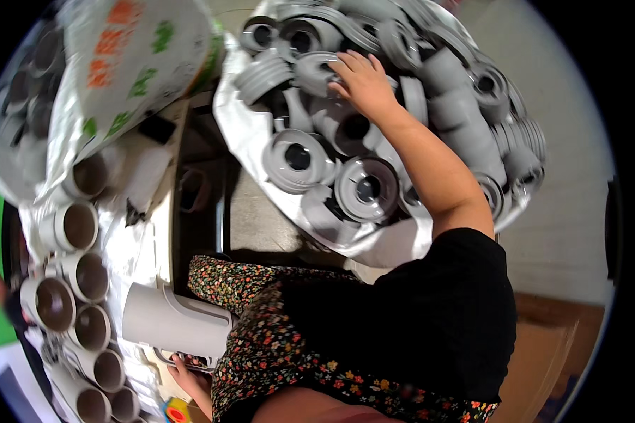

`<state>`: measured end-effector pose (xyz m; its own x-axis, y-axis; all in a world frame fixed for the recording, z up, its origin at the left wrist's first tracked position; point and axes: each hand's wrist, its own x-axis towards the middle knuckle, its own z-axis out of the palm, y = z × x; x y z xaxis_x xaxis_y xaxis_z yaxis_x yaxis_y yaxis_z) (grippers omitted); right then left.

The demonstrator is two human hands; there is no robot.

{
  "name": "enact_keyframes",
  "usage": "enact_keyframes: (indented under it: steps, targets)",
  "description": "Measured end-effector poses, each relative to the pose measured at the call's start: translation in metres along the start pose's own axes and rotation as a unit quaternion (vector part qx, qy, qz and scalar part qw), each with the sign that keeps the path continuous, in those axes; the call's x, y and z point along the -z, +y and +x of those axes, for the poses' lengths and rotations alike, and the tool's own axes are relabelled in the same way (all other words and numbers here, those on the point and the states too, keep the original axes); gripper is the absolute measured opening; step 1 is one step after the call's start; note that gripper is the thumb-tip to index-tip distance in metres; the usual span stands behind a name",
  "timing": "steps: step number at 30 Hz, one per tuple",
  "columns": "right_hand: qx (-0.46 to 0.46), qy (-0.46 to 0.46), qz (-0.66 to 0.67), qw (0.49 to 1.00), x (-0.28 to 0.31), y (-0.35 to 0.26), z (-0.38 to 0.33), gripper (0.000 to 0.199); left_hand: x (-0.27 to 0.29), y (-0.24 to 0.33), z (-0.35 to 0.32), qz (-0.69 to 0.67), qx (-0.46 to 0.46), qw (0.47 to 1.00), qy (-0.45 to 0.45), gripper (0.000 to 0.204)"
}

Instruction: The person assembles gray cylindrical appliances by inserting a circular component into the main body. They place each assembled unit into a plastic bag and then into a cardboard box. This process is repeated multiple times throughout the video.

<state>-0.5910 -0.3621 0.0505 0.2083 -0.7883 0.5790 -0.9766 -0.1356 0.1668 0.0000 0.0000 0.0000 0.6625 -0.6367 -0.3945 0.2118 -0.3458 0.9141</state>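
My left hand is at the near left, its fingers curled at the lower rim of a light grey plastic cylinder with a curved cut-out in its side. The cylinder lies on its side against the floral apron. My right arm reaches out to a white sack heaped with grey round plastic parts. There my right hand has its fingers and thumb around the edge of a grey round flanged part. Other flanged parts with dark centre holes lie around it in the heap.
On the left, a white-covered bench bears several grey open-ended cylinders. Beyond them stands a white printed sack. A dark phone-like object lies near the bench edge. A yellow and red item is at the lower left. Cardboard lies at right.
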Motion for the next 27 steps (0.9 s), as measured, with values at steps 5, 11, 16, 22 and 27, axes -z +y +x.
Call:
enact_keyframes:
  steps: [5,11,16,22,27]
  targets:
    - [-0.114,0.153,-0.134,0.972,0.091,0.162,-0.082,0.045,-0.028,-0.028,-0.008,0.006,0.013,1.000,-0.019,0.032]
    - [-0.648,0.096,-0.314,0.688,0.146,0.311,-0.264,0.084,-0.016,-0.024,-0.004,0.027,-0.005,1.000,-0.001,0.037]
    - [-0.677,0.090,-0.152,0.715,0.099,0.391,-0.357,0.087,-0.012,-0.036,0.002,-0.006,0.025,1.000,-0.008,0.038]
    - [-0.528,0.148,-0.173,0.818,0.122,0.307,-0.244,0.064,0.000,-0.034,-0.007,-0.018,0.003,1.000,0.021,0.038]
    - [-0.248,0.152,-0.080,0.953,0.120,0.201,-0.107,0.056,-0.010,-0.032,-0.013,-0.013,-0.012,1.000,0.024,0.034]
